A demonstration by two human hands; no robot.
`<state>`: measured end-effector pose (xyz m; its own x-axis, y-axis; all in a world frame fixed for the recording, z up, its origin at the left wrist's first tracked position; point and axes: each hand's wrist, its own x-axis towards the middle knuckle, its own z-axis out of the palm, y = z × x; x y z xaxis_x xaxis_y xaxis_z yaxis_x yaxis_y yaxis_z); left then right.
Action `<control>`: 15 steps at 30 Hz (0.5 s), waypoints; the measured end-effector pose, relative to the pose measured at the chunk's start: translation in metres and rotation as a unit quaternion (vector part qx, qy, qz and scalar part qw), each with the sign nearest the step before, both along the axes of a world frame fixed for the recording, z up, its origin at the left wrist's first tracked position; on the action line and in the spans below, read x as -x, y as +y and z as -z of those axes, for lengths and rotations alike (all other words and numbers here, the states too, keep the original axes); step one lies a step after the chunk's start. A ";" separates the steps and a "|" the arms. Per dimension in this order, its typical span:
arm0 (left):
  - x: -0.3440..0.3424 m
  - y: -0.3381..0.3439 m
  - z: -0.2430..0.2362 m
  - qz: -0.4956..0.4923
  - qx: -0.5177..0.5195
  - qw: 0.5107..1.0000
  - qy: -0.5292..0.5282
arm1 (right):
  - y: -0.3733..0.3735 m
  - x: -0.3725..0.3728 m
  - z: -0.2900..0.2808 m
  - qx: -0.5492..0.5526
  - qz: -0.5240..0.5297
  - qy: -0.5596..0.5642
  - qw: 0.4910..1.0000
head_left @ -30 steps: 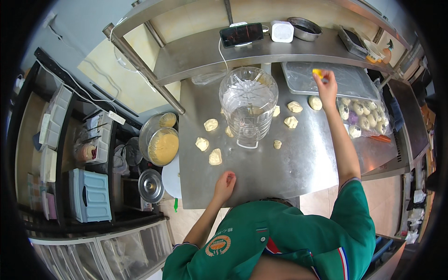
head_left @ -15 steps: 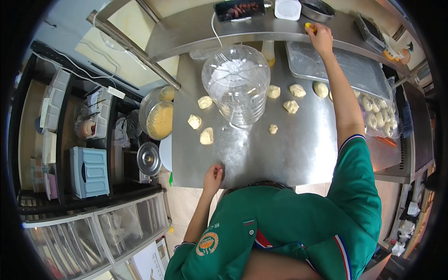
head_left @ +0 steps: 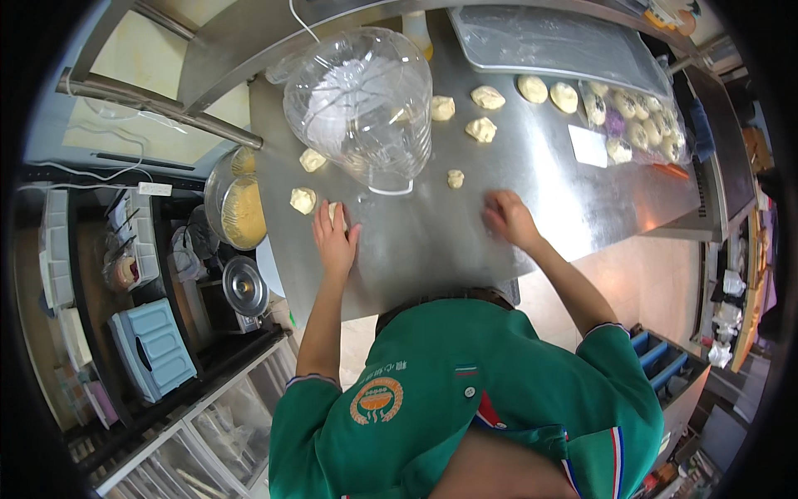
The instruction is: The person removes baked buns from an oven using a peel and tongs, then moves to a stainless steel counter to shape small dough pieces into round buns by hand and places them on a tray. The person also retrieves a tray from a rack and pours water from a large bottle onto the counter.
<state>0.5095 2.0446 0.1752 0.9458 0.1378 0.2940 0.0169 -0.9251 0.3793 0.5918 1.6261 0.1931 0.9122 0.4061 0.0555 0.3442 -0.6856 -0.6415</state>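
My left hand (head_left: 336,242) lies over a pale dough piece (head_left: 337,215) at the left of the steel table, its fingers around the dough and hiding part of it. Two more dough lumps, one nearer (head_left: 302,200) and one farther (head_left: 312,160), sit just beyond that hand. My right hand (head_left: 510,219) is over the table's front right part, its fingers curled and smeared by motion; nothing shows in it. A small dough bit (head_left: 455,179) lies beyond it to the left. Several larger pieces, such as a rough lump (head_left: 481,129) and a smooth ball (head_left: 564,97), are farther back.
A large clear plastic jar (head_left: 362,108) holding white powder stands at the back left. Behind on the right are a metal tray (head_left: 557,46), a bag of filled buns (head_left: 648,125) and a white card (head_left: 588,145). A bowl of yellow filling (head_left: 218,195) stands off the left edge.
My right hand has left the yellow thing at the back shelf and come down to the table's front. My left hand has moved forward onto a dough piece. The view has shifted.
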 end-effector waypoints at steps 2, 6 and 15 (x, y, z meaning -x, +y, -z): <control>-0.010 0.004 0.012 -0.002 0.012 0.999 -0.034 | 0.016 -0.017 -0.006 -0.026 0.022 0.001 0.999; -0.026 0.008 0.010 -0.061 0.091 0.993 -0.034 | 0.070 -0.044 -0.011 0.009 -0.025 -0.206 0.978; 0.028 -0.030 -0.022 0.053 0.132 0.990 -0.016 | -0.004 -0.031 -0.006 -0.014 0.095 -0.139 0.986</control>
<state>0.4816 2.0147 0.1970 0.9498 0.1150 0.2910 -0.0904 -0.7894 0.6072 0.6231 1.6224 0.1995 0.9192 0.2240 0.3239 0.3771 -0.7375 -0.5602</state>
